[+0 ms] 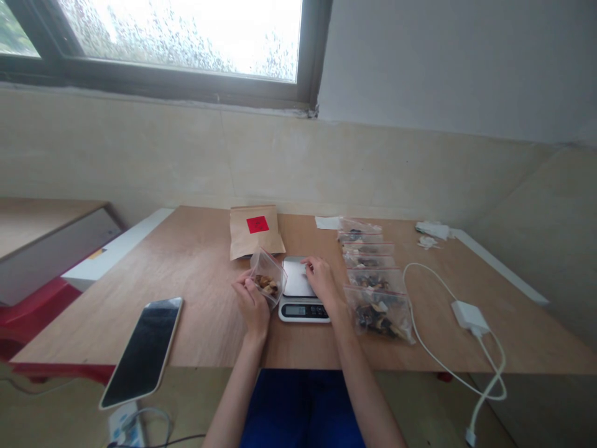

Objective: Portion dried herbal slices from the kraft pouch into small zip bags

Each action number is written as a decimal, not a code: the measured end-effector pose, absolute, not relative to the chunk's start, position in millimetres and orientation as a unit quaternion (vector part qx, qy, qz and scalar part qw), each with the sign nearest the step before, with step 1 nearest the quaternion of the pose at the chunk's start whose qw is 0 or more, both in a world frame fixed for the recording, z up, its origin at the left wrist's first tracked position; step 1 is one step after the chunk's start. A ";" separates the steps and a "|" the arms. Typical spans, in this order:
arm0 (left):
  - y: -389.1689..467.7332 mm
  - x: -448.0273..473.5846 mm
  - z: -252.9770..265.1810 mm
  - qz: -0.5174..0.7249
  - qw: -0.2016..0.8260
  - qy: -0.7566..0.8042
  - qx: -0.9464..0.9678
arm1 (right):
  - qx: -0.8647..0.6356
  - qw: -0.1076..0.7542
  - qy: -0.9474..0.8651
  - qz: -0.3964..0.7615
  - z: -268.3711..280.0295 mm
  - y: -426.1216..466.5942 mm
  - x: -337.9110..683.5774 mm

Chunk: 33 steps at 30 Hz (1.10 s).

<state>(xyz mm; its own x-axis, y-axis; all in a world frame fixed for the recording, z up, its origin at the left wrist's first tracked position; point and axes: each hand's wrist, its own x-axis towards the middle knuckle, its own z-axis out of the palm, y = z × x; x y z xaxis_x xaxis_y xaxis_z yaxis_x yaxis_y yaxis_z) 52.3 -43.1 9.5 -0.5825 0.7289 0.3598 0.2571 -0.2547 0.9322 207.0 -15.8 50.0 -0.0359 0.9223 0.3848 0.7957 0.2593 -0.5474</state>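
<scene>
My left hand (253,305) pinches the side of a clear zip bag (282,281) at the left edge of a digital scale (301,311), while my right hand (321,279) is loosely curled over the plate, whether touching it or gripping anything I cannot tell. Handling estimate: bag light, limp and slick, its brown dried pieces (267,285) probably brittle and prone to shift, so best held by the upper film near the mouth, without squeezing the contents. Farther out on the surface (205,267): kraft packet (254,242) behind the bag, row of filled bags (380,317) right of the scale.
</scene>
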 end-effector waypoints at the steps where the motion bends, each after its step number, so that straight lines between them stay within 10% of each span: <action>1: -43.0 52.5 9.4 0.667 0.177 0.588 0.422 | -0.592 0.365 -0.711 0.103 54.8 -19.2 202.9; 19: -42.7 48.2 6.8 0.669 0.146 0.617 0.388 | -0.503 0.508 -0.678 0.170 53.6 -75.5 135.5; 33: -92.3 80.9 54.3 0.772 0.394 0.467 0.172 | -0.497 0.536 -0.626 0.272 60.0 -103.1 163.3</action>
<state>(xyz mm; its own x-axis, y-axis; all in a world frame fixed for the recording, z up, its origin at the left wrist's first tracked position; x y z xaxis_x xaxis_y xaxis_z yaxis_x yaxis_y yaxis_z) 80.9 -92.3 54.3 -0.6299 0.7698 -0.1033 -0.4488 -0.2522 0.8573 163.3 -103.1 60.0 0.0688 0.9136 0.4007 0.3316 0.3578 -0.8729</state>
